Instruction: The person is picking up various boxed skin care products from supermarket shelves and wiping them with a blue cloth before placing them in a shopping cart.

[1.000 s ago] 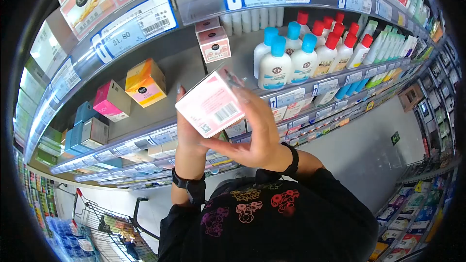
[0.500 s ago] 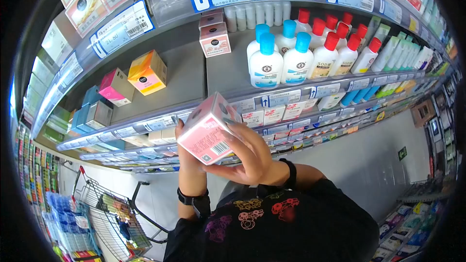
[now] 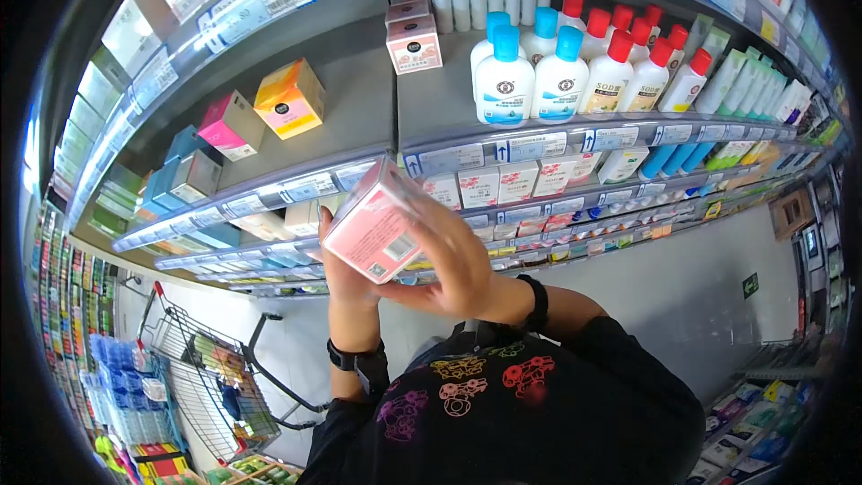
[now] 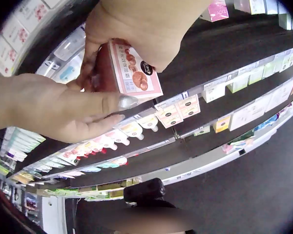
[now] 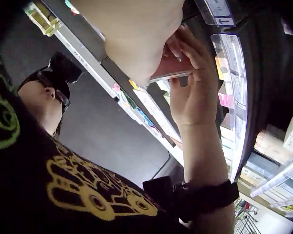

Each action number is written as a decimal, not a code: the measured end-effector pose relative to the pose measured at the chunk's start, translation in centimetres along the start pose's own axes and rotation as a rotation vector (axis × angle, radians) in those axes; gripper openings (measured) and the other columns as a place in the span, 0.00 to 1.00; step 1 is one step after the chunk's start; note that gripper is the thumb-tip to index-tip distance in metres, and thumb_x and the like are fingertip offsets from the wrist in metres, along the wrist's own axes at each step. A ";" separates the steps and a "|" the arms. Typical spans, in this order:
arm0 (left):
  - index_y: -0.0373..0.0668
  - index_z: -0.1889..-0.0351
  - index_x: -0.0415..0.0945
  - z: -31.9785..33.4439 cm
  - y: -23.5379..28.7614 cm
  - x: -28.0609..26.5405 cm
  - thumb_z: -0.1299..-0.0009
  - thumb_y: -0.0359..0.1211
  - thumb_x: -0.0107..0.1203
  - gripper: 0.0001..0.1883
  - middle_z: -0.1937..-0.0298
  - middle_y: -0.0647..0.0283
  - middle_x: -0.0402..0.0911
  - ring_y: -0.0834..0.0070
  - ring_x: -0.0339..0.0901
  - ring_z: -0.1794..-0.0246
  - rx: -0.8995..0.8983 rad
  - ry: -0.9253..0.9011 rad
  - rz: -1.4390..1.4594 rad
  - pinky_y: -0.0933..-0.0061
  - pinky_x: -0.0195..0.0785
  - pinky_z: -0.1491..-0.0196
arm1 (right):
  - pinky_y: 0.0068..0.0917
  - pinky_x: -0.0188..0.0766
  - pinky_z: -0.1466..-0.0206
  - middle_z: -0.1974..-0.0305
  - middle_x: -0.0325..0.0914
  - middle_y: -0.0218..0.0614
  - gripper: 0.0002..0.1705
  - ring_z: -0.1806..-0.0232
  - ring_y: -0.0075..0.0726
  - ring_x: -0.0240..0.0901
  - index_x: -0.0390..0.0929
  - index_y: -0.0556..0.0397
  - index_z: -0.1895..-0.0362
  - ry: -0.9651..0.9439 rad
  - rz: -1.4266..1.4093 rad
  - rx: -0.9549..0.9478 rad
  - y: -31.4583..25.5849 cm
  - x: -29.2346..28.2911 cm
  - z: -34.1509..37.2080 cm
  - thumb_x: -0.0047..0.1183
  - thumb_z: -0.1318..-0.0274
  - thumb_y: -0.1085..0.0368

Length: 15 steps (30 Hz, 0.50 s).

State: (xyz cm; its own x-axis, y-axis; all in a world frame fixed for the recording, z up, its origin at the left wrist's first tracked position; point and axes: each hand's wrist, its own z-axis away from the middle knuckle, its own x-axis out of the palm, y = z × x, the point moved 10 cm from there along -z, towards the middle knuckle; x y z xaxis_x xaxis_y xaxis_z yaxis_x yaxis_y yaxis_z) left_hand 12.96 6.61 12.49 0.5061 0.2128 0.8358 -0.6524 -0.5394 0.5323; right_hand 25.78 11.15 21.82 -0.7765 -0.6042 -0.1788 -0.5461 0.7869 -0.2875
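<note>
A small pink cosmetics box (image 3: 370, 235) is held between both hands in front of the shelves, tilted, with its side bearing a barcode and printed text facing up toward the head. My left hand (image 3: 348, 280) grips it from the left and below, and the box hides part of that hand. From the right, my right hand (image 3: 456, 259) holds it, thumb along the lower edge and fingers on the right side. The left wrist view shows the box's printed face (image 4: 136, 73) with a dark round logo.
Behind the box, a shelf (image 3: 359, 126) carries a yellow box (image 3: 289, 99), a magenta box (image 3: 232, 126), similar pink boxes (image 3: 414, 45) and several white bottles (image 3: 505, 85) with blue or red caps. A wire shopping cart (image 3: 211, 368) stands at lower left.
The box has come lower, nearer the body, and turned in the hands, so a different side faces up. The head view has shifted, showing more of the lower shelves.
</note>
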 end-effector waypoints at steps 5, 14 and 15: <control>0.38 0.32 0.55 -0.8 4.1 2.6 0.27 0.53 0.36 0.33 0.34 0.54 0.62 0.66 0.66 0.37 0.216 0.084 -0.539 0.61 0.68 0.43 | 0.35 0.75 0.48 0.34 0.52 0.51 0.44 0.35 0.50 0.57 0.51 0.61 0.32 0.133 -0.531 0.465 5.7 1.2 0.4 0.60 0.50 0.64; 0.38 0.29 0.48 -0.3 6.4 3.2 0.31 0.29 0.46 0.33 0.26 0.57 0.48 0.66 0.62 0.35 0.313 -0.131 -0.821 0.67 0.65 0.42 | 0.35 0.75 0.49 0.30 0.47 0.44 0.34 0.35 0.41 0.58 0.45 0.61 0.30 0.219 -1.002 0.630 8.1 4.7 1.3 0.43 0.35 0.64; 0.38 0.29 0.48 -0.3 6.6 2.9 0.32 0.27 0.46 0.33 0.26 0.57 0.49 0.66 0.63 0.35 0.321 -0.129 -0.825 0.68 0.65 0.42 | 0.36 0.74 0.47 0.31 0.49 0.44 0.33 0.35 0.41 0.59 0.45 0.60 0.30 0.216 -0.982 0.660 8.0 4.8 1.4 0.42 0.35 0.63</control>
State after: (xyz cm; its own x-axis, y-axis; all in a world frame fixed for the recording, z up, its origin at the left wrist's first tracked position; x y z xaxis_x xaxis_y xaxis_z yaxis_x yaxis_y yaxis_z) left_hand 9.95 3.96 18.42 0.8168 0.5507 0.1720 0.1262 -0.4614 0.8782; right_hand 18.09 14.38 17.32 -0.1907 -0.8267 0.5294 -0.7166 -0.2514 -0.6506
